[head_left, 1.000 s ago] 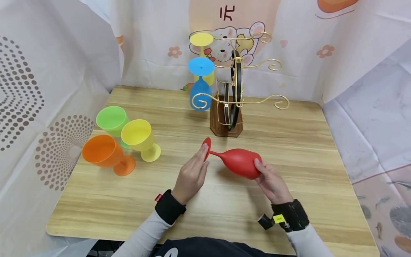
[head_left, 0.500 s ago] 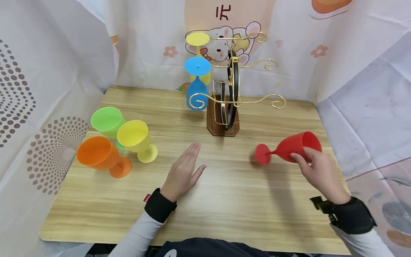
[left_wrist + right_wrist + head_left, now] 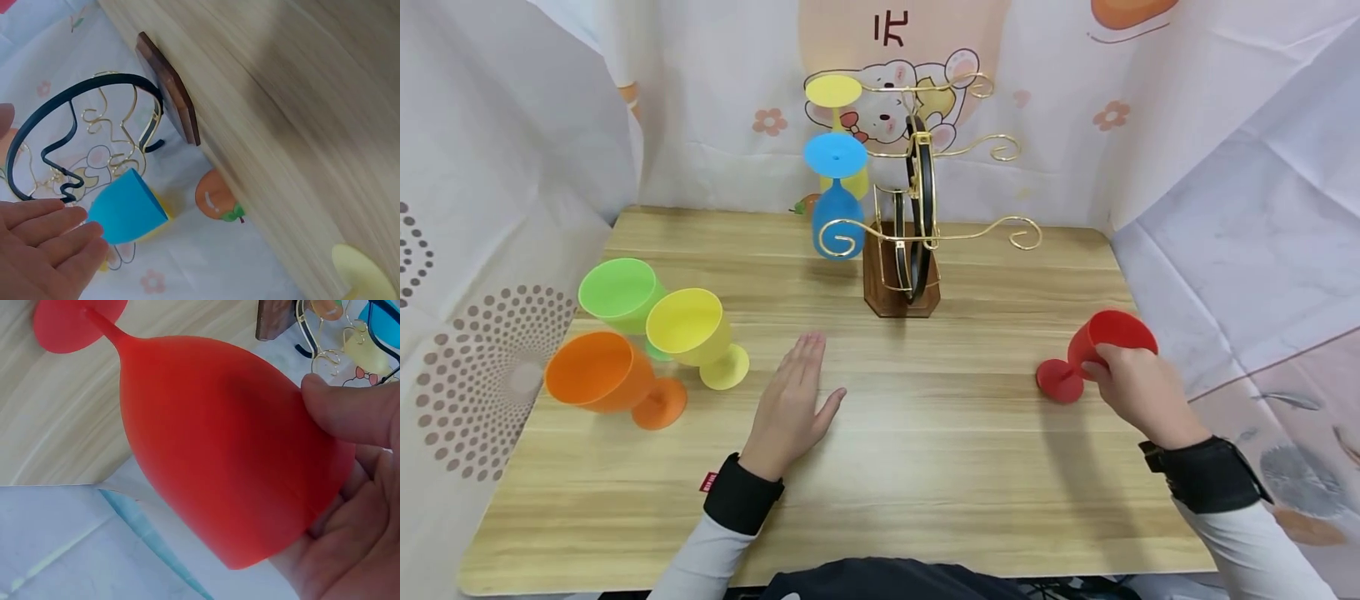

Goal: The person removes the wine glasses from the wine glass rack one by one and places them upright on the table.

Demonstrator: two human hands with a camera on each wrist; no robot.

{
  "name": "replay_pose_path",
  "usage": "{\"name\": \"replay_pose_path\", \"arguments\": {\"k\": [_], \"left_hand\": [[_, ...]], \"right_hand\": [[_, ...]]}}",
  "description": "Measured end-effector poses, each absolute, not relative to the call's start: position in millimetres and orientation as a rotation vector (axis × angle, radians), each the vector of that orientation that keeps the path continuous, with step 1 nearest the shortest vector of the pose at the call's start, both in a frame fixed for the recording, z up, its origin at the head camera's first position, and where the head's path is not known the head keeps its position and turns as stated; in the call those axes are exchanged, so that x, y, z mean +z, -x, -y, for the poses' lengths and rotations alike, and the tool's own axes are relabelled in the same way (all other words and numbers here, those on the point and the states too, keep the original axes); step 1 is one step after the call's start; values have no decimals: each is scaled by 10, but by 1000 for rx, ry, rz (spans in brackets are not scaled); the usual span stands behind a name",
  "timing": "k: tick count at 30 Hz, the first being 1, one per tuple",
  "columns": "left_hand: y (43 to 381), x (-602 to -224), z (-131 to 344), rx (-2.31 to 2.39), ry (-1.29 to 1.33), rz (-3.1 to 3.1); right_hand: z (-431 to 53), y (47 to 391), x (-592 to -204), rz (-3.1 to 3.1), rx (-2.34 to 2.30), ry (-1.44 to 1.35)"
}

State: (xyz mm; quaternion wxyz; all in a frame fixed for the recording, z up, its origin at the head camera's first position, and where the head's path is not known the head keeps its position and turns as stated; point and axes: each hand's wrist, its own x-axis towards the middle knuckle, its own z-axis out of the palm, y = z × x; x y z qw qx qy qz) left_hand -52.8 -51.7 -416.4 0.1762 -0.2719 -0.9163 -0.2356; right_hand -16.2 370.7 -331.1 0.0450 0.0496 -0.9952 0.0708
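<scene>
My right hand (image 3: 1138,392) pinches the rim of a red goblet (image 3: 1084,342) at the table's right side. The goblet leans, its foot to the lower left and its mouth up. In the right wrist view, thumb and fingers grip the bowl of the red goblet (image 3: 212,437) near its rim. My left hand (image 3: 790,408) holds nothing; its fingers are straight over the table's middle, thumb apart. Nearest to it, a yellow goblet (image 3: 688,329) stands upright with a green goblet (image 3: 619,290) and an orange goblet (image 3: 601,372).
A gold-and-black wire rack (image 3: 922,208) on a wooden base (image 3: 887,296) stands at the back. A blue goblet (image 3: 837,212) and a yellow goblet (image 3: 833,90) hang upside down on its left arms. The right arms carry no goblets. Patterned cloth (image 3: 715,108) surrounds the wooden table (image 3: 940,467).
My right hand has carried the red goblet from the middle to the right and turned its mouth upward. The left hand has let go of its foot and drawn slightly back left.
</scene>
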Motion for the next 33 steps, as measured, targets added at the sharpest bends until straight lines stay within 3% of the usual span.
{"name": "replay_pose_path", "arguments": {"k": [22,33], "left_hand": [[553,-4080,502,-498,666,2722],[781,-3630,652,-450,665,2739]], "right_hand": [[-3739,153,-3432,2832,264,-231],[-3022,168,-3391,2574,487,-185]]}}
